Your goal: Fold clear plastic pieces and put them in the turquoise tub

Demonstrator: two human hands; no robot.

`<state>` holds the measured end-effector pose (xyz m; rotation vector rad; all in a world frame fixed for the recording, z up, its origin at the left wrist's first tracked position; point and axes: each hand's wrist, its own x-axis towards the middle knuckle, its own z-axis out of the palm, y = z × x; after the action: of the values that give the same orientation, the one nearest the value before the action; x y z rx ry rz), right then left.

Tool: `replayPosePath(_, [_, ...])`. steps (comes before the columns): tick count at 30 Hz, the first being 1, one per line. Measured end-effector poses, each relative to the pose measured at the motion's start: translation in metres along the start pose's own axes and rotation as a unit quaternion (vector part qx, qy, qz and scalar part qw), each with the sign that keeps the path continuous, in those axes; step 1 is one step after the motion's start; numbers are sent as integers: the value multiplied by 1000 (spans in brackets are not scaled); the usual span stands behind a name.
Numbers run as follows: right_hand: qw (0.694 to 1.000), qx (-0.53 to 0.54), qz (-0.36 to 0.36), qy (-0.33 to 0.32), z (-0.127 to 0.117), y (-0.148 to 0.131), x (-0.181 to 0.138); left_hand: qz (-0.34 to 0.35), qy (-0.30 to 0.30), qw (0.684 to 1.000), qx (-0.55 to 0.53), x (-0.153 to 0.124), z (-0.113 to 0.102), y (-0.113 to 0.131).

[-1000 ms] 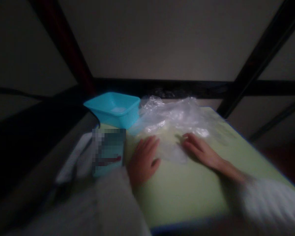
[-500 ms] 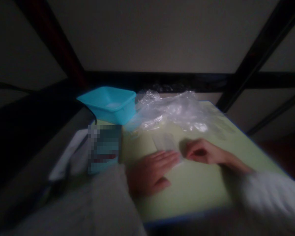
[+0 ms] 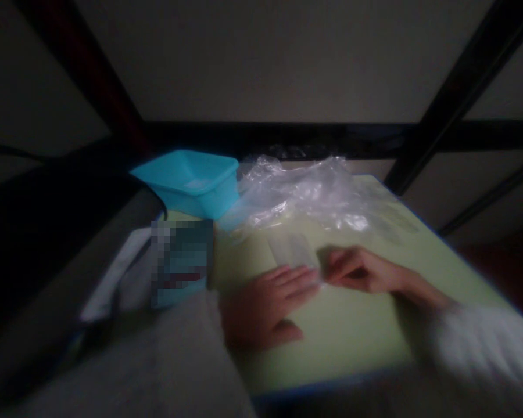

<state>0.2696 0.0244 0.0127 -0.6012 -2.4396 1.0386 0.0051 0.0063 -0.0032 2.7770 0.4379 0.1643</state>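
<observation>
A small clear plastic bag [image 3: 292, 249] lies flat on the yellow-green tabletop [image 3: 353, 337]. My left hand [image 3: 274, 305] rests flat over its near end, fingers stretched out and thumb apart. At the bag's near right corner is my right hand [image 3: 364, 270], with thumb and fingers pinched together. The fingertips touch or nearly touch that corner; blur and dim light hide whether they grip it.
A turquoise plastic basin [image 3: 224, 194] stands at the back left. Crumpled clear plastic [image 3: 305, 191] spreads across the table's far side. Left of my hands lies a pixelated flat object [image 3: 183, 261], beside a whitish item [image 3: 113, 278]. Dark metal bars [image 3: 265, 139] run behind the table.
My right fingertips have come slightly down toward the bag's corner. My left hand stays flat on the bag. The whole view has shifted a little.
</observation>
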Motion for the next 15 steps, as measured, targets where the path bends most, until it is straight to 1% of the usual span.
replayPosePath(3, [1000, -16, -8, 6, 2, -1, 0, 1, 2, 1000, -1, 0, -1, 0])
replayPosePath(4, [999, -29, -15, 18, 3, -2, 0, 1, 4, 1000, -2, 0, -1, 0])
replayPosePath(7, [991, -85, -57, 83, 9, -3, 2, -2, 2, 1000, -4, 0, -1, 0])
replayPosePath(9, [984, -116, -84, 109, 13, -4, 4, -2, 2, 1000, -6, 0, -1, 2])
replayPosePath(15, [977, -147, -107, 110, 15, -5, 5, 13, 30, 999, -32, -7, 4, 12])
